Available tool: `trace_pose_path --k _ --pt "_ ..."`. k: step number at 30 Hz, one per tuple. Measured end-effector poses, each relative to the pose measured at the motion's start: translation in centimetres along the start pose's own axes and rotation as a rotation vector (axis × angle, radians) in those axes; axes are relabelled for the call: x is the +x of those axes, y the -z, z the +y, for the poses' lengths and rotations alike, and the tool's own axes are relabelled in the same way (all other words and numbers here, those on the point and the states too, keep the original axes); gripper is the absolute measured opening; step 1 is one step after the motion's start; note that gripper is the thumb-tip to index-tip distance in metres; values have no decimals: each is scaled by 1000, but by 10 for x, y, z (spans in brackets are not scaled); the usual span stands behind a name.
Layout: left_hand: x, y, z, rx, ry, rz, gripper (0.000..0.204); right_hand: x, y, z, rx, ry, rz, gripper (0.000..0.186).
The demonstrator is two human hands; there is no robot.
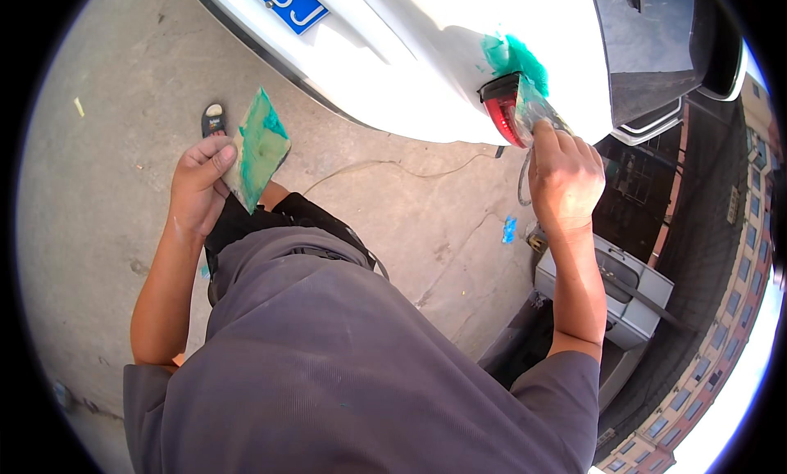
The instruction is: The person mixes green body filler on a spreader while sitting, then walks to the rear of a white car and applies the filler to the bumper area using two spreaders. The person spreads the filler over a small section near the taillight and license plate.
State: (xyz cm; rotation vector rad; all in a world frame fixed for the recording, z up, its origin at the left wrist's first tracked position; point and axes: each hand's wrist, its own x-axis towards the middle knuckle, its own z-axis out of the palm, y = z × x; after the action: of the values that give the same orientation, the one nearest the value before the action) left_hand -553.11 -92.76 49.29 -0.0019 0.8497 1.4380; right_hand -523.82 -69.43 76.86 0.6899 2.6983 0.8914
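My right grip (567, 179) clasps the scraper (534, 109) at the right edge of the lamp (502, 117): thin, probably springy, best held well back. Left of the lamp, my left grip (202, 183) pinches the board (259, 153) rim, likely light, slick where putty (273, 123) sits.

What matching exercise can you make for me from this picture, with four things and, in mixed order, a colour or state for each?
Column 1
1. Left hand
2. Tail lamp
3. Right hand
4. Number plate

Column 2
A. Blue
B. Holds a scraper near the green patch on the white car
C. Partly red
D. Holds a board smeared with green

Pairs: 1-D; 2-C; 3-B; 4-A
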Motion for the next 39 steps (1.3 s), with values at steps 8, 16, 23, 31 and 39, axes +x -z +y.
trace_pose_path --k 8,16,23,31,39 --pt "2 2 6 28 -12 6 24 3 -1 -1 -3 -5 -17 19" --pt "0 0 8 17 -25 47 24 7 -5 -3 -22 -3 -19 15" --pt "-3 0 9 24 -32 50 24 7 -6 -3 -29 -19 2 12" --pt "-1 -1 12 24 -16 56 23 7 -6 -5 6 -98 -53 8" --pt "1 0 10 37 -20 48 23 10 -2 -9 114 -274 -216 11"
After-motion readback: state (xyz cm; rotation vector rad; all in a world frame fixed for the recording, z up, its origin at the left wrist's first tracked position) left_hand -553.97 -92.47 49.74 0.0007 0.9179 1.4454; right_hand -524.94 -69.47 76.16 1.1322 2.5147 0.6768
